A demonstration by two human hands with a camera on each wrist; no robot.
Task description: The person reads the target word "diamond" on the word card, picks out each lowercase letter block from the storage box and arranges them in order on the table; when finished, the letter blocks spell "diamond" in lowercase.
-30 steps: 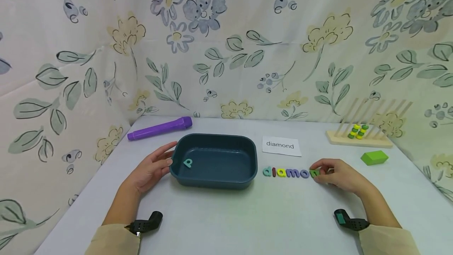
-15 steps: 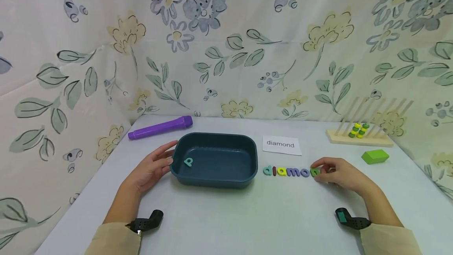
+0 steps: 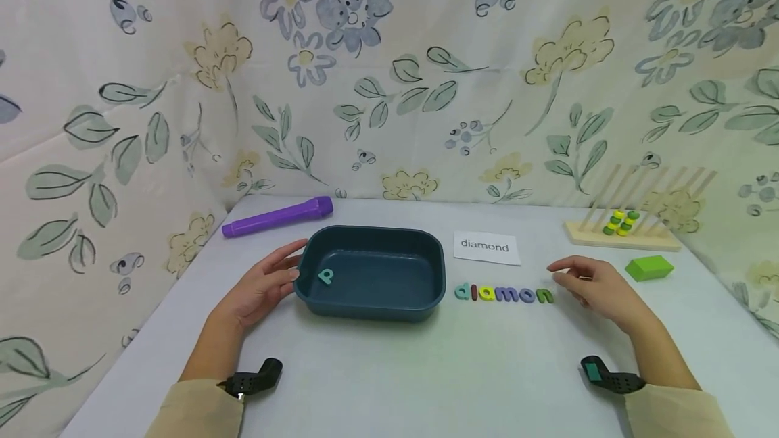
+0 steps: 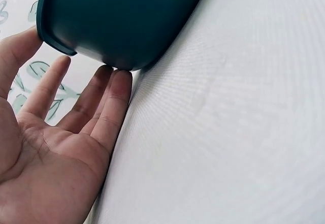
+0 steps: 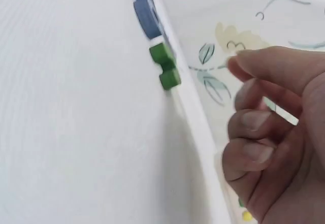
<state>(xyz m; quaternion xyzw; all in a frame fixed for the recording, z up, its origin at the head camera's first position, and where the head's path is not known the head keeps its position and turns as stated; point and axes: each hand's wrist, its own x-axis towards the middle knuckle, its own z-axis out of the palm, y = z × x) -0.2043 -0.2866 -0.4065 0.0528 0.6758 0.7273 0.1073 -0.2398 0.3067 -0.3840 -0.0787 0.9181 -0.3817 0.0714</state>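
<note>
My left hand (image 3: 258,289) rests its fingertips against the left end of a dark teal rectangular tray (image 3: 371,313), its fingers fairly straight. In the left wrist view, fingers (image 4: 114,102) touch the tray's outer wall (image 4: 117,26). A small teal letter (image 3: 326,276) lies inside the tray, near that end. My right hand (image 3: 599,289) hovers just right of a row of coloured letters, its fingers loosely bent and holding nothing. The row reads "diamon" and ends in a green letter n (image 3: 544,296). In the right wrist view a gap separates the green n (image 5: 165,66) from the fingertips.
A white card (image 3: 487,249) printed "diamond" lies behind the letters. Behind the tray is a purple microphone-shaped stick (image 3: 276,217). At the right stand a wooden peg rack (image 3: 621,238) with green and yellow beads and a green block (image 3: 649,268).
My right hand has let go of the green n and moved slightly up and right, leaving the letter in the row. The left hand stays at the tray.
</note>
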